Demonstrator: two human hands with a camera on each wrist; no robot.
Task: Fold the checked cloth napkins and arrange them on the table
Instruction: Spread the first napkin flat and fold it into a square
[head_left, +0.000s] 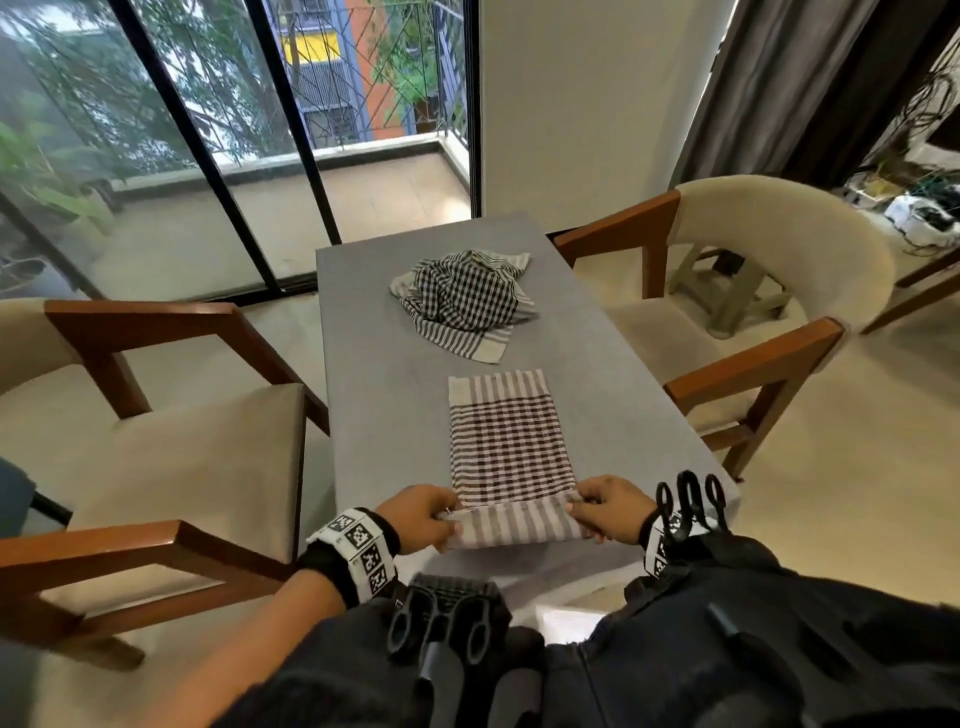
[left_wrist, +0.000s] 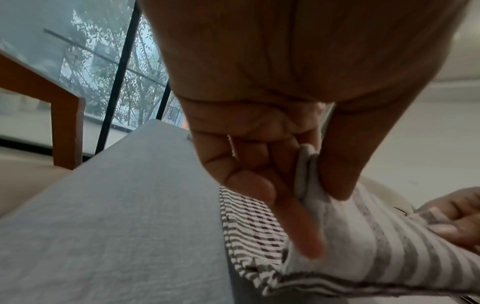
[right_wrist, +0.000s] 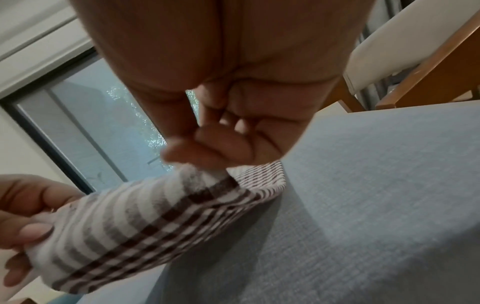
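A brown-and-white checked napkin (head_left: 511, 447) lies flat as a long strip on the grey table (head_left: 384, 395), its near striped end lifted off the surface. My left hand (head_left: 423, 517) pinches the near left corner (left_wrist: 309, 176) between thumb and fingers. My right hand (head_left: 608, 506) pinches the near right corner (right_wrist: 207, 174). Between them the striped end (head_left: 514, 527) curls upward. A second checked napkin (head_left: 465, 299), black and white, lies crumpled further back on the table.
Wooden chairs with cream cushions stand on the left (head_left: 171, 457) and right (head_left: 753, 291) of the narrow table. Glass sliding doors (head_left: 234, 130) stand beyond its far end. The table's near edge (head_left: 519, 566) is just under my wrists.
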